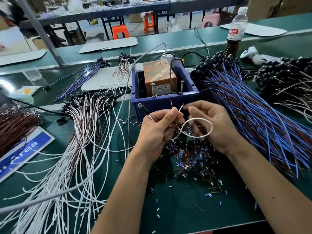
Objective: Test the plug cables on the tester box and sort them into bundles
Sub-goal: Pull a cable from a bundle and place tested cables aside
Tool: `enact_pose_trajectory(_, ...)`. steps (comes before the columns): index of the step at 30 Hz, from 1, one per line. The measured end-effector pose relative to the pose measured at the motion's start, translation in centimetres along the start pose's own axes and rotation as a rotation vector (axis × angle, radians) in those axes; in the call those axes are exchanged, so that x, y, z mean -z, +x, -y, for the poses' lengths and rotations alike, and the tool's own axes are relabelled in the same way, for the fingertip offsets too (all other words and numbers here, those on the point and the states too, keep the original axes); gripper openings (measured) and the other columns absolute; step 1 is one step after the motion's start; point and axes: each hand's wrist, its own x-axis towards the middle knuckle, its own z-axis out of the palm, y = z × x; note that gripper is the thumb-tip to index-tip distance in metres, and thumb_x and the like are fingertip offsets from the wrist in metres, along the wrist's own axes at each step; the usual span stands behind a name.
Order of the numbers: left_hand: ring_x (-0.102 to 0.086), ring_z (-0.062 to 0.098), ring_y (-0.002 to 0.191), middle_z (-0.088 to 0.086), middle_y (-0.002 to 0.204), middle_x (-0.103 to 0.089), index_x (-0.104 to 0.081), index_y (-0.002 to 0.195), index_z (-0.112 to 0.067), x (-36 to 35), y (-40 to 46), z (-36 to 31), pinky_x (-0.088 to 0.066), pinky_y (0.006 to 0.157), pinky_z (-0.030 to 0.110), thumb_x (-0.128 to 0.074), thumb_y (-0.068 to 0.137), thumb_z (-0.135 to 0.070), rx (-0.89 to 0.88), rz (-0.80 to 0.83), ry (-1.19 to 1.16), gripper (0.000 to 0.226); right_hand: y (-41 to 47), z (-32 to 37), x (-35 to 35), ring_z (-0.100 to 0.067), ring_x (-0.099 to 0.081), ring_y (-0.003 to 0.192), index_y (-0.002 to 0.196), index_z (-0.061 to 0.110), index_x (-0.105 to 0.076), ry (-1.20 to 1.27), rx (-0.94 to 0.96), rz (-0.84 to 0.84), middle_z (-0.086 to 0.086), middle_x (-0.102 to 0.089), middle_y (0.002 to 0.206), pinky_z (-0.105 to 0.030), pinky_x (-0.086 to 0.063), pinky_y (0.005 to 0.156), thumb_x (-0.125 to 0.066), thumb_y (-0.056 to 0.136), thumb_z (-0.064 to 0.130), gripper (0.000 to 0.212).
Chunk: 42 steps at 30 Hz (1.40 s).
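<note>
The tester box (164, 100) is a blue bin holding an orange taped block, with two upright screws (182, 87) at its front rim. Just in front of it my left hand (157, 129) pinches a white and brown plug cable (199, 119); its clear plug tip (140, 106) sticks out to the left and the bare wire ends point up toward the box. My right hand (212, 125) holds the same cable's white loop, with a small stripped piece between thumb and forefinger. A white and brown bundle (81, 132) lies at the left, a blue and brown bundle (253, 115) at the right.
Cut insulation bits (190, 159) litter the green mat under my hands. A water bottle (236, 29) and a white controller (253, 54) stand at the far right. More bundles lie at the back left (87, 73) and far right (287, 81). A blue sign (20, 152) sits at the left.
</note>
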Motion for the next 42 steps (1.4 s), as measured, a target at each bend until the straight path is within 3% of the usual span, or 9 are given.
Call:
enact_pose_trajectory(8, -0.036, 0.003, 0.045, -0.004, 0.065, -0.065, -0.077, 0.082, -0.012, -0.8, -0.5, -0.2, -0.023, 0.043, 0.015, -0.068, 0.090, -0.031, 0.048, -0.016, 0.056, 0.023, -0.2, 0.0, -1.5, -0.009, -0.054, 0.050, 0.088, 0.016, -0.081, 0.091, -0.031, 0.029, -0.003, -0.066, 0.067, -0.019, -0.039, 0.042, -0.073, 0.087, 0.024, 0.011)
enact_pose_trajectory(12, -0.057, 0.005, 0.059, -0.005, 0.066, -0.068, -0.076, 0.083, -0.010, -1.2, -0.9, -0.2, -0.045, 0.060, 0.019, -0.070, 0.097, -0.023, -0.369, -0.306, 0.567, 0.020, 0.0, 0.3, -1.1, -0.013, -0.052, 0.056, 0.087, 0.021, -0.074, 0.153, 0.060, -0.023, -0.009, -0.070, 0.087, -0.024, -0.039, 0.045, -0.065, 0.095, 0.025, 0.013)
enact_pose_trajectory(14, -0.060, 0.009, 0.062, 0.000, 0.072, -0.071, -0.075, 0.085, -0.011, -1.5, -0.9, -0.6, -0.045, 0.062, 0.022, -0.067, 0.100, -0.021, -0.537, -0.421, 0.613, 0.020, 0.1, 0.2, -0.9, -0.016, -0.052, 0.053, 0.092, 0.019, -0.075, 0.055, 0.102, -0.051, -0.011, -0.073, 0.086, -0.026, -0.038, 0.045, -0.065, 0.099, 0.023, 0.013)
enact_pose_trajectory(17, -0.061, 0.011, 0.057, 0.000, 0.062, -0.067, -0.074, 0.087, -0.010, -1.6, -0.8, -1.0, -0.046, 0.061, 0.024, -0.066, 0.101, -0.022, -0.616, -0.598, 0.571, 0.020, 0.3, -0.2, -1.4, -0.016, -0.060, 0.057, 0.100, 0.015, -0.078, -0.161, 0.220, -0.180, -0.007, -0.074, 0.077, -0.026, -0.044, 0.051, -0.072, 0.097, 0.014, 0.008)
enact_pose_trajectory(22, -0.049, 0.011, 0.052, -0.009, 0.054, -0.055, -0.072, 0.081, -0.020, -1.2, -0.7, -1.6, -0.039, 0.056, 0.027, -0.055, 0.103, -0.021, -0.548, -0.828, 0.455, 0.028, 1.3, 0.7, -2.2, -0.013, -0.074, 0.067, 0.088, 0.017, -0.077, -0.462, 0.440, -0.520, 0.005, -0.074, 0.071, -0.031, -0.061, 0.065, -0.076, 0.092, 0.017, 0.004)
enact_pose_trajectory(26, -0.052, 0.008, 0.055, -0.011, 0.057, -0.058, -0.070, 0.088, -0.024, -1.1, -0.8, -1.7, -0.042, 0.060, 0.024, -0.049, 0.099, -0.012, -0.521, -0.866, 0.402, 0.026, 2.2, 1.8, -2.8, -0.009, -0.071, 0.065, 0.086, 0.016, -0.079, -0.657, 0.471, -0.630, 0.009, -0.073, 0.072, -0.037, -0.061, 0.065, -0.073, 0.093, 0.022, 0.010)
enact_pose_trajectory(30, -0.060, 0.007, 0.056, 0.006, 0.067, -0.068, -0.062, 0.105, -0.014, -1.1, -0.8, -1.6, -0.046, 0.061, 0.016, -0.058, 0.099, -0.005, -0.584, -0.904, 0.428, 0.011, 2.0, 2.1, -3.7, -0.008, -0.070, 0.065, 0.084, 0.017, -0.078, -0.670, 0.423, -0.620, 0.011, -0.072, 0.070, -0.041, -0.060, 0.073, -0.072, 0.093, 0.023, 0.012)
enact_pose_trajectory(35, -0.069, 0.020, 0.063, 0.002, 0.065, -0.069, -0.068, 0.087, -0.015, -1.0, -0.5, -1.4, -0.058, 0.068, 0.037, -0.064, 0.097, -0.006, -0.613, -0.850, 0.510, 0.014, 1.9, 2.0, -4.6, -0.004, -0.069, 0.061, 0.083, 0.018, -0.077, -0.545, 0.395, -0.612, 0.012, -0.071, 0.064, -0.018, -0.053, 0.061, -0.073, 0.093, 0.020, 0.011)
enact_pose_trajectory(42, -0.068, 0.026, 0.063, 0.006, 0.067, -0.070, -0.071, 0.084, -0.008, -1.0, -0.4, -1.1, -0.057, 0.071, 0.052, -0.065, 0.096, -0.007, -0.603, -0.830, 0.510, 0.014, 1.9, 1.9, -5.0, -0.003, -0.070, 0.061, 0.083, 0.016, -0.078, -0.543, 0.427, -0.597, 0.014, -0.070, 0.065, -0.012, -0.049, 0.062, -0.073, 0.092, 0.017, 0.011)
